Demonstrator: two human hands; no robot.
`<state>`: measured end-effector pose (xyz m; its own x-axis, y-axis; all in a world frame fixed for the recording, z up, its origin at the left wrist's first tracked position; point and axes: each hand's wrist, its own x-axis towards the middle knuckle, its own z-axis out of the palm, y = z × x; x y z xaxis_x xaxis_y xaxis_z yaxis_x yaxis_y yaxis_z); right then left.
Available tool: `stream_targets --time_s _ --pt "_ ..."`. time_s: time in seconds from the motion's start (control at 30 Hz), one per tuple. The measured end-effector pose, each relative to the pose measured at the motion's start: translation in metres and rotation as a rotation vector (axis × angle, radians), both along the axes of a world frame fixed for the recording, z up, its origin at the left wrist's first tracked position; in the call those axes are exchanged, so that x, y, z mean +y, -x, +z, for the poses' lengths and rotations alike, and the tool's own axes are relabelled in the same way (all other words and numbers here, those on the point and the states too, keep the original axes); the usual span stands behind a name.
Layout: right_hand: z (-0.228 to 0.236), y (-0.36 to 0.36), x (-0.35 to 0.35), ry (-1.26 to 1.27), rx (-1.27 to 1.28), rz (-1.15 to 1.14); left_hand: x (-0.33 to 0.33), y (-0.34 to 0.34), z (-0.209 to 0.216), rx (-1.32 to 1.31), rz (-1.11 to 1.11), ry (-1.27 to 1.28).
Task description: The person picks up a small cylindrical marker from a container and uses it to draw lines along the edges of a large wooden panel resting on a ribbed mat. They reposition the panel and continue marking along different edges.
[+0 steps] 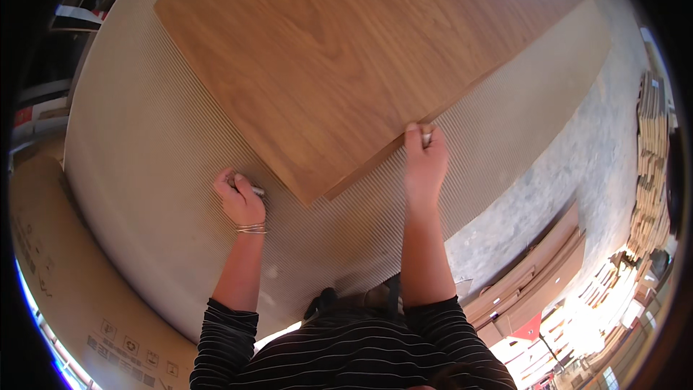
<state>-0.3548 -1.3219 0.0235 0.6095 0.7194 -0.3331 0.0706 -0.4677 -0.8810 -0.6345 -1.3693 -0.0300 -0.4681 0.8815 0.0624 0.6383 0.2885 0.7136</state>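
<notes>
Board: smooth wood-grain panel (339, 58), flat on the ribbed grey sheet (144, 152).
Right hand (424, 162): fingers curled over the panel's near edge, gripping it.
Left hand (240, 198): fisted around a small pale marker (254, 189), resting on the ribs.

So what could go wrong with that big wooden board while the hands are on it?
1. The right hand pinches the lower edge of the brown wooden board, so fingertips might get squeezed between the board and the ribbed grey sheet beneath.
2. The left hand grips a small pen-like tool beside the board; a slip could leave a stray mark.
3. Only one hand touches the board, so it might slide or twist.
</notes>
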Motion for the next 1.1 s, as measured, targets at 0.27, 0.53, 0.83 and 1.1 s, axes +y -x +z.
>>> stream_targets --time_s 0.27,0.53,0.83,1.1 --pt "-0.002 -0.003 0.006 -0.076 0.103 -0.056 0.000 -0.003 0.006 -0.023 0.004 0.031" --pt "-0.005 -0.017 0.014 -0.060 0.108 -0.091 0.004 -0.006 0.007 0.023 0.008 -0.025" --pt "0.008 -0.022 0.021 -0.034 -0.104 0.011 0.001 0.000 0.001 -0.035 -0.005 -0.018" --pt "0.000 -0.059 0.017 -0.119 0.108 -0.109 0.000 -0.001 0.001 -0.058 0.007 -0.005"
